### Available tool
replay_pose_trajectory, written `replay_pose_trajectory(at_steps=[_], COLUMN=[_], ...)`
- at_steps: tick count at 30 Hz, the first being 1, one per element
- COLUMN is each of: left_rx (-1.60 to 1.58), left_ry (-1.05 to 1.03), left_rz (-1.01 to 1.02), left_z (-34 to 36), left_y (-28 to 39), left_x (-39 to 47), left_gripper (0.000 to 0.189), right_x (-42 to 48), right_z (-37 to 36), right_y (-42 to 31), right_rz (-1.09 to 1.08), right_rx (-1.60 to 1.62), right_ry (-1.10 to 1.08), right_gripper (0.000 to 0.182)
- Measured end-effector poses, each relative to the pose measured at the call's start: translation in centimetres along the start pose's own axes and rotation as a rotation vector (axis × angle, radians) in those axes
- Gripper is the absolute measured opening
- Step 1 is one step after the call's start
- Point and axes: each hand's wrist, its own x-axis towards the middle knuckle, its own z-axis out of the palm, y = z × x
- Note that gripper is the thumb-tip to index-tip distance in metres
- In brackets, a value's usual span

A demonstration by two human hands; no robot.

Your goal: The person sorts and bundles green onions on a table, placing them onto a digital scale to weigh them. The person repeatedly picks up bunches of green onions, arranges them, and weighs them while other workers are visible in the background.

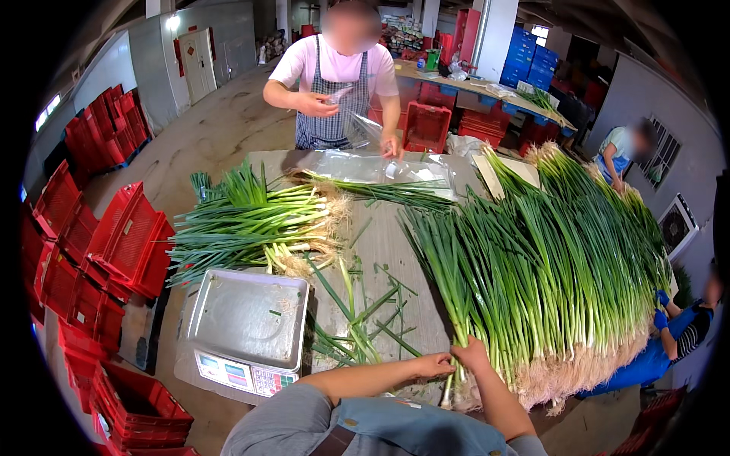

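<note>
A large heap of green onions [547, 273] covers the right side of the table, leaves pointing away from me and pale roots towards me. At the heap's near left edge, my right hand [472, 354] is closed around some green onion stalks just above their roots. My left hand [434, 365] is beside it, its curled fingers touching the same stalks; whether they grip is hard to see. Left of my arms stands a digital weighing scale [248, 319] with a bare steel pan, except for a few green scraps. Loose leaves and trimmed stalks [359, 325] lie between scale and heap.
A pile of green onions [256, 222] lies beyond the scale. Across the table a person [342, 85] handles clear plastic bags [365, 134]. Two other people are by the heap's right side. Red plastic crates [128, 239] are stacked along the left.
</note>
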Motion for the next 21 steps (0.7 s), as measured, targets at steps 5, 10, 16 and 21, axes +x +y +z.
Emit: replay_pose_trajectory(at_steps=[5,10,16,21], left_rx=[-0.354,-0.554,-0.582,-0.591], left_ry=[-0.035,0.153,0.257,0.341], left_rz=[-0.219,-0.218,-0.297,-0.261], left_z=[-1.2,-2.2,-3.9,-4.2], left_y=[-0.2,-1.5,0.9,0.2], left_x=[0.8,0.5,-1.6,-4.3], left_gripper=[0.022,0.020,0.019,0.021], right_x=[1.5,2.7,4.5,-2.2], right_z=[2.8,4.2,8.8,6.8], right_y=[-0.8,-2.4,-2.2,-4.0], right_rz=[0.235,0.336,0.201,0.271], right_rx=[0.705,0.856,1.057,0.677], right_ry=[-0.236,-0.186,0.020,-0.417], right_gripper=[0.022,0.025,0.024,0.030])
